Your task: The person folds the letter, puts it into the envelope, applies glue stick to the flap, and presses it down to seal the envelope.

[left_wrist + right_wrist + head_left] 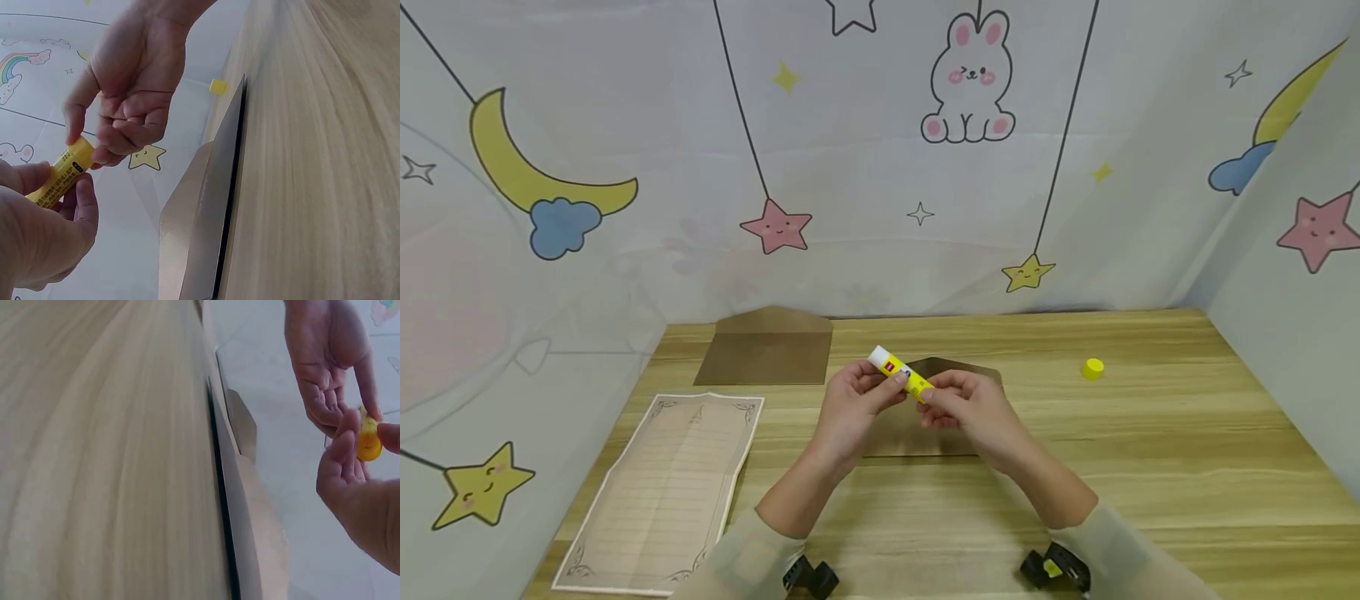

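A yellow glue stick [891, 367] with a white upper end is held slantwise in the air, its cap off. My left hand [848, 410] pinches its barrel between thumb and fingers. Thumb and fingertips of my right hand [981, 410] grip the yellow base, which also shows in the right wrist view as a round yellow end [369, 449]. Below both hands lies a brown envelope [917, 433] with its flap spread out toward the back; the hands hover over it, partly hiding it. The left wrist view shows the envelope [215, 206] edge-on, apart from the hands.
A yellow cap [1093, 368] stands at the table's back right. Another brown envelope [765, 358] lies at the back left, flap spread. Nearer on the left is a lined sheet of letter paper [658, 492] with creases. A printed cloth [880, 167] hangs behind the wooden table [1165, 467].
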A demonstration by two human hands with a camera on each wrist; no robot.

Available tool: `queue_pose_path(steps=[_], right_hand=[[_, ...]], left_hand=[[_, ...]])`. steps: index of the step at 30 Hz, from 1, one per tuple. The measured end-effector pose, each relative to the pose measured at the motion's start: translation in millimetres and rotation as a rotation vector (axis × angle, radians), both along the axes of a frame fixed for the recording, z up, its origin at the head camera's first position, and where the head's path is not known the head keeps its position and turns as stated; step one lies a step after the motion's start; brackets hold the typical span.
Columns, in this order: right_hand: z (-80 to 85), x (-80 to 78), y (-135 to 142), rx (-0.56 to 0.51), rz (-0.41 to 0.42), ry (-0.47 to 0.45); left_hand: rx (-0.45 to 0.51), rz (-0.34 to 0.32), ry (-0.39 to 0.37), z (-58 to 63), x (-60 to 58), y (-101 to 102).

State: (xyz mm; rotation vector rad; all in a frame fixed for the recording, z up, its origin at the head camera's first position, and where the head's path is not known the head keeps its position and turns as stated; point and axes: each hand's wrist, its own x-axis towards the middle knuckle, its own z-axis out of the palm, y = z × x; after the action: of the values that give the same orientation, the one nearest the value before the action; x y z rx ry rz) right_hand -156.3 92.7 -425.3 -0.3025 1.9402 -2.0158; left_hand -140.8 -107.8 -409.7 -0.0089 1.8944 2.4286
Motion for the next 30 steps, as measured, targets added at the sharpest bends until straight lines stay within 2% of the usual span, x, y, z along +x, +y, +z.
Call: queue_pose_path(steps=[3,5,7,12,14,16,18,21,27,30], right_hand=[[-0.4,-1.9,1.8,-0.119,0.038,-0.182],[-0.5,-1.5,2.0,-0.131,0.042,-0.205],[0.3,0.7,0.9,-0.063,0.031,-0.108],[2.0,9.0,-6.0,0.279,-0.099,0.391],[1.8,11.0,-8.3,0.367,-0.154,0.541],[0.7,11.7,-9.4,0.404,-0.181,0.62],[-1.0,11.2,-8.9,0.399,-0.189,0.629],[-2.3,8.6,-6.6,0.284,-0.129,0.487],[-2.5,-0.2,-0.8,-0.035,0.006,-0.033],[-3.0,-3.2,0.5,-0.11,0.041,-0.179]], left_hand=[[-0.004,-0.012,0.005,-1.2,0.2,0.4],[-0.004,-0.016,0.006,-1.6,0.3,0.6],[-0.002,-0.014,0.006,-1.8,0.3,0.6],[0.007,0.007,0.003,-1.0,0.3,0.6],[0.01,0.011,0.003,-0.8,0.2,0.7],[0.009,0.01,0.004,-0.6,0.3,0.7],[0.007,0.007,0.002,-0.3,0.7,0.6],[0.008,0.004,0.002,-0.1,1.0,0.2],[0.003,-0.007,0.008,-0.4,0.5,-0.2],[-0.004,-0.013,0.009,-0.5,0.4,-0.5]])
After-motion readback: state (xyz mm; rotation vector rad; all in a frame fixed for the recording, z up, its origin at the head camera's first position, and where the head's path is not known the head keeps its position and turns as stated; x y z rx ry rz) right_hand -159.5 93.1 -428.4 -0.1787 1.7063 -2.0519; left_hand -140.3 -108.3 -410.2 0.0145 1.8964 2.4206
